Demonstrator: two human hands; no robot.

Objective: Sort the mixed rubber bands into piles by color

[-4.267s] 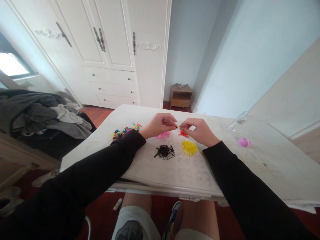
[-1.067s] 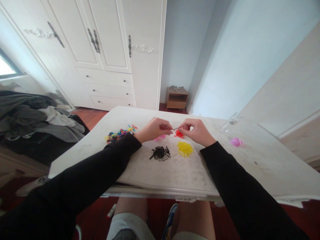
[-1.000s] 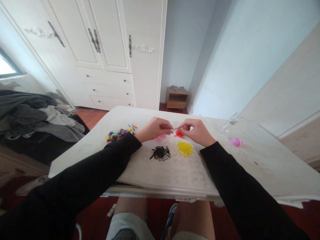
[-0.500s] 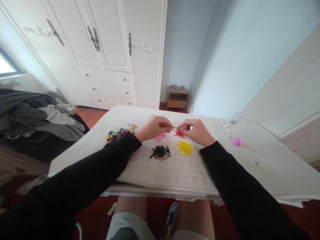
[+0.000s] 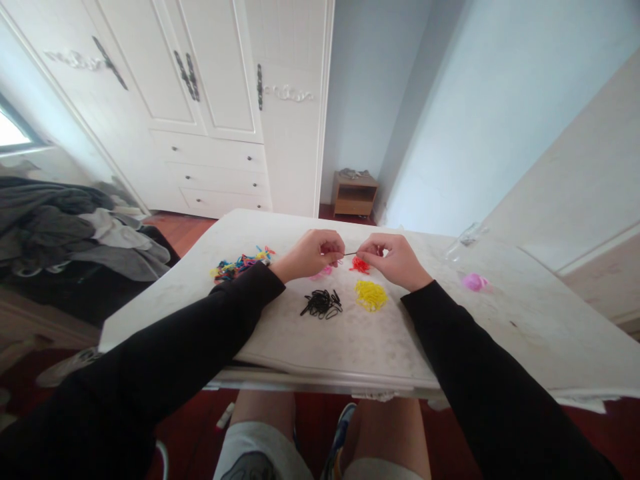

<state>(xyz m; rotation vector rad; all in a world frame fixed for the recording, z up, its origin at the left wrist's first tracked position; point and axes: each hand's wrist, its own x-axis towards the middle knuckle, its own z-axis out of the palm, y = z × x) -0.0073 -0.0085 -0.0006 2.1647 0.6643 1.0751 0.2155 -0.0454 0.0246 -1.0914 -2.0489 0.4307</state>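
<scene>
Our left hand (image 5: 321, 252) and right hand (image 5: 389, 257) each clamp one end of a thin black band (image 5: 350, 253) between fingertips, above the white table (image 5: 370, 350); it looks light, soft and stretchy, best pinched at its ends

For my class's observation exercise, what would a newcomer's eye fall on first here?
Probably the yellow pile, bright on the white table, with the black pile to its left. Next, perhaps, the left hand and right hand, with a thin dark strand drawn straight between their fingertips. Farther left, the mixed-colour pile stands out beside the left sleeve.
</scene>
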